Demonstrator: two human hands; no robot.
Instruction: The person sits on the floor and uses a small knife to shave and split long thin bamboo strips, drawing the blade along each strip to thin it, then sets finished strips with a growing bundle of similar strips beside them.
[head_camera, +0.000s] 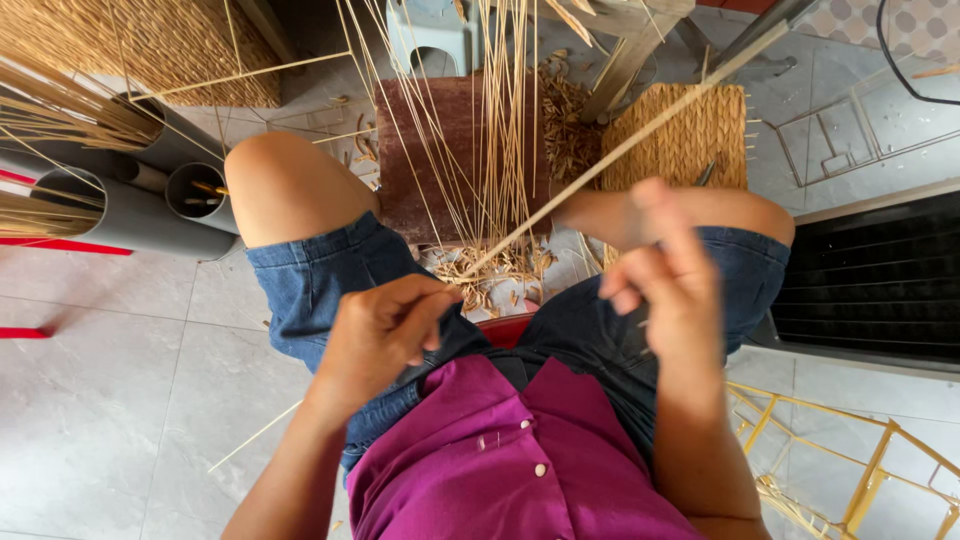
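My left hand (378, 335) pinches the near end of a long pale straw strip (640, 133) over my lap. The strip runs up and right toward the frame's top edge. My right hand (668, 275) is raised above my right thigh, blurred, fingers curled; whether it touches the strip I cannot tell. Between my knees several thin upright reed stakes (497, 130) rise from a woven base with dry straw scraps (495, 272) around it.
Grey plastic tubes (150, 215) holding bundled reeds lie at the left. A woven mat (695, 135) sits behind my right knee, a small stool (430, 30) at the top. A yellow wire frame (850, 470) stands at the lower right, a dark grille (880, 280) beside it.
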